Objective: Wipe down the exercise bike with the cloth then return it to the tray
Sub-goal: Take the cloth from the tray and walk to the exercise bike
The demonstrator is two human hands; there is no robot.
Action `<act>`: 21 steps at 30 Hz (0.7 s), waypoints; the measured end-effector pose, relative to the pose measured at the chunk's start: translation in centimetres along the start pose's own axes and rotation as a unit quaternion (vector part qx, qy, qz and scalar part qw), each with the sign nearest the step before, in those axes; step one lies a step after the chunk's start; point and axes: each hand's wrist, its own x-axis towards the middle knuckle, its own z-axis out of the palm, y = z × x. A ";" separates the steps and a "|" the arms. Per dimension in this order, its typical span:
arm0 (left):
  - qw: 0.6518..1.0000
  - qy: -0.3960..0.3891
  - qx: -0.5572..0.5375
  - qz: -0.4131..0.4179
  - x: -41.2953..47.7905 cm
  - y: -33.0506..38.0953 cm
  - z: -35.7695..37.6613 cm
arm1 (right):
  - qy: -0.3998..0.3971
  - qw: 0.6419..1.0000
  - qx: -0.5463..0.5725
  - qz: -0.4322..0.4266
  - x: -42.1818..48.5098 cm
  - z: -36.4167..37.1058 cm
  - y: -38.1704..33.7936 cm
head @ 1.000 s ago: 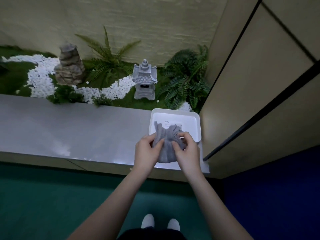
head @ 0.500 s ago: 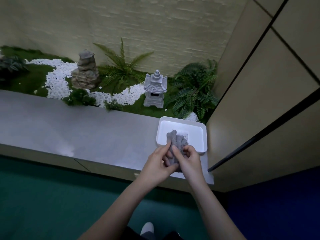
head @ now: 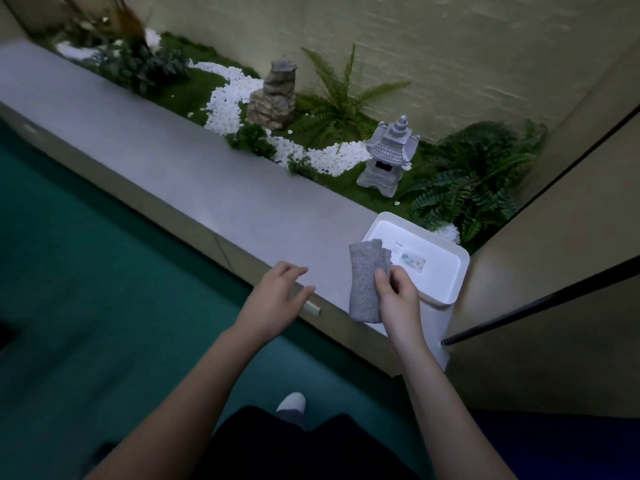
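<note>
The right hand (head: 398, 299) is gripping the folded grey cloth (head: 365, 282), thumb and fingers curling round its right edge; the cloth is hanging above the grey desk (head: 207, 188), just beside the left rim of the white tray (head: 438, 289), its top corner overlapping that rim; the left hand (head: 273, 299) is hovering apart, fingers relaxed and holding nothing, over the desk's front edge; behind the desk a stone lantern (head: 388, 157) is standing among white pebbles (head: 225, 105).
</note>
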 end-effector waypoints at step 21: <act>0.930 0.142 0.070 -0.331 -28.9 2.8 7.0 | -0.366 0.907 -0.149 -0.145 -12.9 -4.2 3.5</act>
